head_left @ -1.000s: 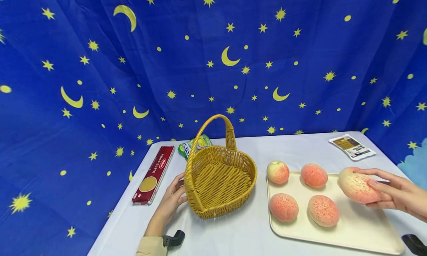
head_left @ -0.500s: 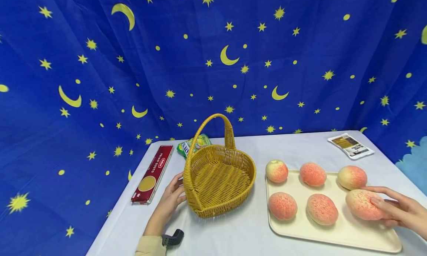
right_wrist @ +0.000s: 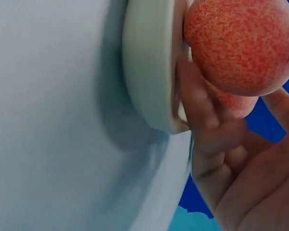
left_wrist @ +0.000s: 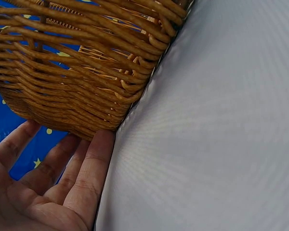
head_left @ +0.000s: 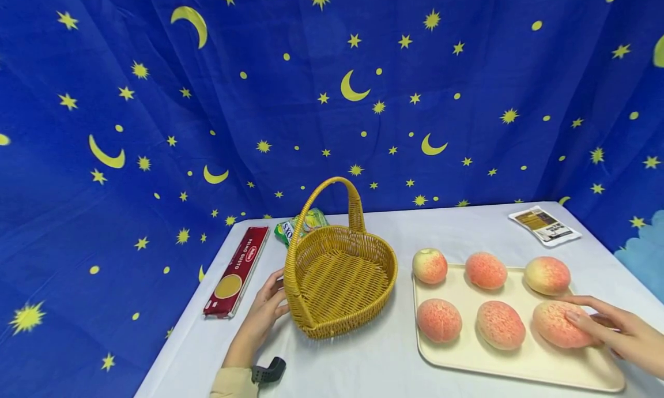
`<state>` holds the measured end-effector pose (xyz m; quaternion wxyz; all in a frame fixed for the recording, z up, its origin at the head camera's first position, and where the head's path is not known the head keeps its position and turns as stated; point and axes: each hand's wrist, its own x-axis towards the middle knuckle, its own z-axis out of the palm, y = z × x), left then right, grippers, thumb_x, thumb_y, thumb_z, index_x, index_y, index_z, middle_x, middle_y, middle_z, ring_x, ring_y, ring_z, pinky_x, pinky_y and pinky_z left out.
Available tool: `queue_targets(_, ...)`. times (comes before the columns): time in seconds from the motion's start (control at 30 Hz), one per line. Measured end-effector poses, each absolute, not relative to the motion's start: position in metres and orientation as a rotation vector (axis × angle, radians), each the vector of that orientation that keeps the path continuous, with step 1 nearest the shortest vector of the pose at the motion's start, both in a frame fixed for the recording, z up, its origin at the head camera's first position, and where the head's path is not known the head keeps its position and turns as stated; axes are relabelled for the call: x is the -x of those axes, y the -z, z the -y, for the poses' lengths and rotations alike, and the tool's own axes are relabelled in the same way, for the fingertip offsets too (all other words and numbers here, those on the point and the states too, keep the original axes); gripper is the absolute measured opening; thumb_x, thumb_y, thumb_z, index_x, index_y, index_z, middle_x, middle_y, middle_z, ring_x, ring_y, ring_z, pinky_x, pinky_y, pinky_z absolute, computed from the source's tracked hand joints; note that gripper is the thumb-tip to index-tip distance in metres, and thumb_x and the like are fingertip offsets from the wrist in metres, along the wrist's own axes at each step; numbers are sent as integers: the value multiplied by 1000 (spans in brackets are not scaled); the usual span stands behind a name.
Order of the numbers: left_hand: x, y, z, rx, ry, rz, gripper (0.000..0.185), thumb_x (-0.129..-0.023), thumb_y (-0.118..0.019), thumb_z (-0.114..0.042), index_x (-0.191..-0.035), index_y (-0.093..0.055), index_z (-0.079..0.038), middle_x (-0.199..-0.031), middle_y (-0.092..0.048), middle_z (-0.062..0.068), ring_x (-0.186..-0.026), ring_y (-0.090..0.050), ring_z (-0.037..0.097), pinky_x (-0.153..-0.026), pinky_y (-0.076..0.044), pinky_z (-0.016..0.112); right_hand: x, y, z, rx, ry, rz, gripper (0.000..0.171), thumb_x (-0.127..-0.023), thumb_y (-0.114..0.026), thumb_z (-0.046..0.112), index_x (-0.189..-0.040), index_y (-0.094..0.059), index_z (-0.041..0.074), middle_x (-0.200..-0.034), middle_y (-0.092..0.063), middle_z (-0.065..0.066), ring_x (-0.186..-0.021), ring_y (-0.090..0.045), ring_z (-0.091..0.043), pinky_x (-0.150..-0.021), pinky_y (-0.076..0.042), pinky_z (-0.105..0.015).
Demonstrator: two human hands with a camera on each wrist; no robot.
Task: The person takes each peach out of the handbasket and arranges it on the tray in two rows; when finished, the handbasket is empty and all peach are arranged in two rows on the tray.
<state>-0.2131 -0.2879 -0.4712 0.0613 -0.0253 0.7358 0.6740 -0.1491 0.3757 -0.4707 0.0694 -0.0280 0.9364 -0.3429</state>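
In the head view my left hand [head_left: 263,310] touches the left side of a heart-shaped wicker basket [head_left: 339,329] with an arched handle. The left wrist view has its extended fingertips against the lower weave of the basket [left_wrist: 72,91]. At the front right of a cream tray [head_left: 550,370], my right hand [head_left: 622,331] holds a peach [head_left: 560,324], thumb on its top and index finger behind it. Close to the right wrist camera, the held peach [right_wrist: 243,45] sits by the tray wall [right_wrist: 147,62]. Other peaches [head_left: 500,325] lie in two rows on the tray.
A red pasta pack [head_left: 237,272] lies at the table's left. Behind the basket is a green packet [head_left: 311,220]. A white and brown pouch [head_left: 546,225] rests at the back right. A blue star-patterned cloth [head_left: 332,98] hangs behind the table.
My right hand has brought the peach toward the front of the tray and down onto its front right, then slightly left. My left hand has stayed at the basket.
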Motion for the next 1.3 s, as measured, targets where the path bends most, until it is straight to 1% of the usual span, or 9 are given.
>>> queue_targets(0.1,213,471,288,80,-2037,-2225,57,-105,-62,-24,-160,-45,-23,-161,-49,14,-131,-61,19,-104,-57,38,150,470,-374,85,942,-2896,28,-113,-52,38,-138,-63,43,-111,-72,-13,-77,-48,5,-59,-42,-26)
queue_targets(0.17,212,471,289,80,-2036,-2225,57,-105,-62,-24,-160,-46,-23,-161,-49,14,-131,-61,19,-104,-57,38,150,471,-375,131,959,-2938,33,-113,-53,33,-143,-64,27,-119,-72,7,-84,-48,12,-62,-45,-24)
queue_targets(0.27,211,471,289,76,-2040,-2223,56,-105,-62,-24,-159,-46,-23,-160,-49,14,-131,-61,19,-104,-57,38,147,476,-375,198,1064,-2946,33,-114,-53,27,-144,-64,31,-118,-54,42,-91,-50,19,-64,-50,-21)
queue_targets(0.43,210,471,290,62,-2042,-2221,55,-106,-62,-25,-159,-46,-22,-160,-49,14,-129,-61,17,-104,-56,38,146,485,-376,283,1092,-3010,39,-106,-69,18,-144,-64,26,-120,-43,53,-97,-48,23,-66,-50,-18)
queue_targets(0.57,210,471,290,50,-2041,-2223,55,-106,-61,-26,-159,-46,-22,-159,-50,13,-130,-60,16,-104,-56,38,147,483,-376,138,953,-2979,56,-98,-80,31,-149,-57,28,-126,-71,13,-95,-61,3,-64,-48,-21)
queue_targets(0.67,210,471,290,46,-2038,-2223,55,-106,-61,-26,-159,-46,-23,-160,-49,13,-130,-60,16,-105,-56,38,146,479,-376,65,874,-2950,61,-98,-78,40,-150,-54,19,-128,-68,-34,-99,-70,-28,-65,-43,-23)
queue_targets(0.9,211,472,289,35,-2031,-2222,55,-106,-61,-25,-159,-46,-23,-161,-48,13,-132,-60,18,-106,-56,38,142,478,-377,23,834,-2928,71,-102,-74,41,-148,-47,-5,-130,-62,-42,-105,-66,-52,-68,-47,-29)
queue_targets(1.13,212,469,290,32,-2036,-2233,58,-105,-63,-25,-160,-45,-25,-159,-50,13,-132,-59,18,-102,-58,34,142,475,-376,26,833,-2926,69,-101,-74,40,-148,-45,-1,-128,-64,-40,-104,-67,-50,-65,-47,-27)
queue_targets(1.3,203,449,294,-47,-1963,-2456,56,-111,-58,-31,-164,-39,-25,-164,-47,15,-145,-54,32,-112,-55,45,142,471,-380,116,947,-3017,53,-98,-80,27,-144,-54,26,-119,-69,-36,-93,-59,10,-61,-48,-22)
